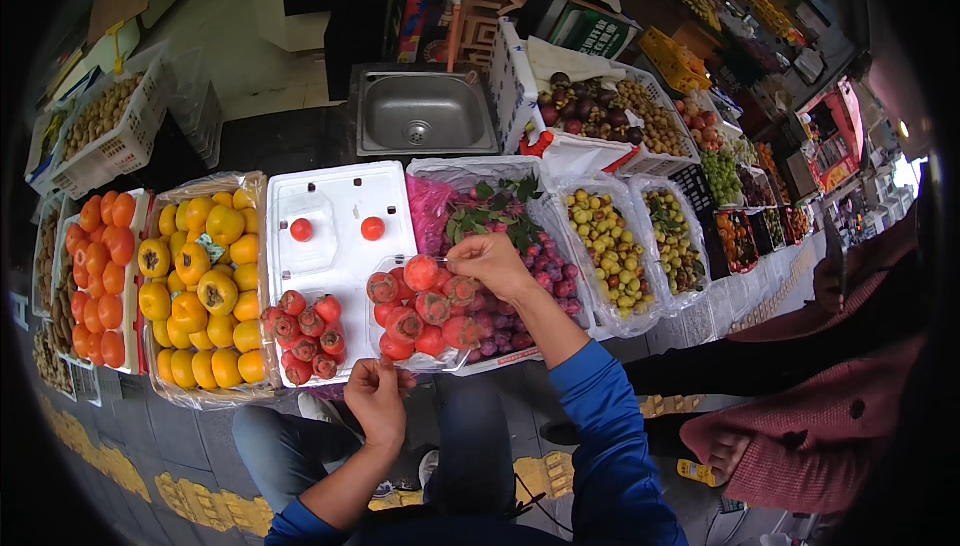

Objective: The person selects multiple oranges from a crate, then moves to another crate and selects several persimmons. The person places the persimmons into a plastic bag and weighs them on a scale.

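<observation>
A clear plastic tray (pixel 437 355) full of small red-orange persimmons (pixel 405 323) sits between my hands, partly over the right part of a white foam box lid (pixel 340 186). My right hand (pixel 493 266) is closed in a pinch on the tray's far right edge, beside a smooth persimmon on top. Near the tray's front left corner is my left hand (pixel 378 398), its fingers pinched together; what they hold, if anything, is too small to make out. Left of the tray lies a cluster of persimmons (pixel 312 336). Two single persimmons (pixel 373 228) rest farther back on the white lid.
Larger orange persimmons (pixel 200 286) fill a box at left. Purple plums (pixel 515 326) and boxes of green-yellow jujubes (pixel 610 246) stand at right. A steel sink (pixel 425 111) is behind. At right, a person in a red coat (pixel 810 416) stands close by.
</observation>
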`<state>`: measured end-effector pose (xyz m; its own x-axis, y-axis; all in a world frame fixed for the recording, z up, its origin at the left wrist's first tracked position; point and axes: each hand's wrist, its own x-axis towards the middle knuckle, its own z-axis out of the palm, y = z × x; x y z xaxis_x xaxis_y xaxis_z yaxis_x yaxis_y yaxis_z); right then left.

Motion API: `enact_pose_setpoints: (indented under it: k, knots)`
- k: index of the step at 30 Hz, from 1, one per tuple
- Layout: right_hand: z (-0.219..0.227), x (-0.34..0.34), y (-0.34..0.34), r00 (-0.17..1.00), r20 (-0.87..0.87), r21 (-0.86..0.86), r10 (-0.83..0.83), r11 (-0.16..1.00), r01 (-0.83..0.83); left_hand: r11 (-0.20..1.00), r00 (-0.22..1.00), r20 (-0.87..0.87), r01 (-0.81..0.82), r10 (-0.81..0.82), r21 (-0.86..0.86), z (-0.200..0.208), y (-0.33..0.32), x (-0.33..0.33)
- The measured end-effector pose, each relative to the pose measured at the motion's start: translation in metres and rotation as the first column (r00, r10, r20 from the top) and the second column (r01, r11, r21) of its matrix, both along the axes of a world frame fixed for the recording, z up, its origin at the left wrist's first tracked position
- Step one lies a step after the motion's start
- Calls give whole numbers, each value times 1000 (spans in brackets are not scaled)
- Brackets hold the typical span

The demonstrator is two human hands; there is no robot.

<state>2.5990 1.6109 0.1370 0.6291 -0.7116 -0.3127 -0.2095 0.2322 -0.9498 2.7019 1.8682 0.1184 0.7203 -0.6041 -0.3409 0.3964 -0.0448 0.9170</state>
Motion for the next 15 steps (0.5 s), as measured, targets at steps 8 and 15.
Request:
enact_pose_setpoints:
  k: [8,15]
  knots:
    - [155,-57,33,983,41,59,-179,983,177,956,958,132,227,-253,186,184,10,0]
    - [280,-118,77,951,-22,97,-310,946,310,899,926,36,355,-376,256,297,30,-26]
